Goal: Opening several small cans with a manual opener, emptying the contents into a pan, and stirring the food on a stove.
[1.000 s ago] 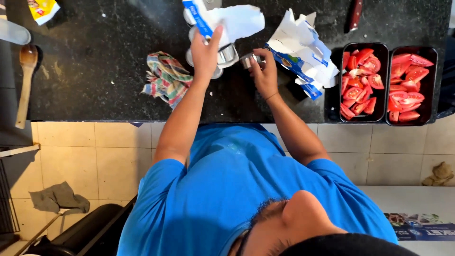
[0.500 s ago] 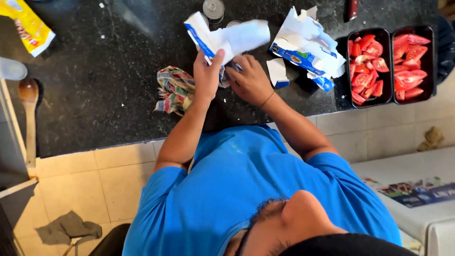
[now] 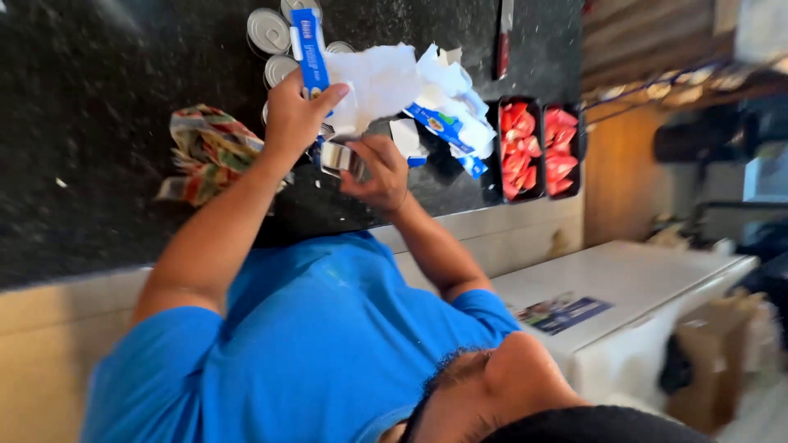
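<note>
While the left hand [image 3: 294, 115] is closed on a torn blue and white paper wrapper [image 3: 361, 82], lifting it above the black counter [image 3: 98, 98], the right hand [image 3: 373, 168] is clenched around a small shiny tin [image 3: 335, 156] just below it. The tin sits between the 2 hands, close to the counter edge, and seems to be partly free of its paper, so the unwrapping looks under way but not finished. More crumpled blue and white wrappers [image 3: 451, 115] lie heaped just beside the hands, which suggests some tins have been stripped already. About 3 round tins [image 3: 269, 31] stand at the far side of the counter, bare lids up. 2 black trays of red cut tomato [image 3: 533, 148] sit side by side near the wrappers, filled. A patterned cloth [image 3: 209, 152] lies bunched near the left forearm.
</note>
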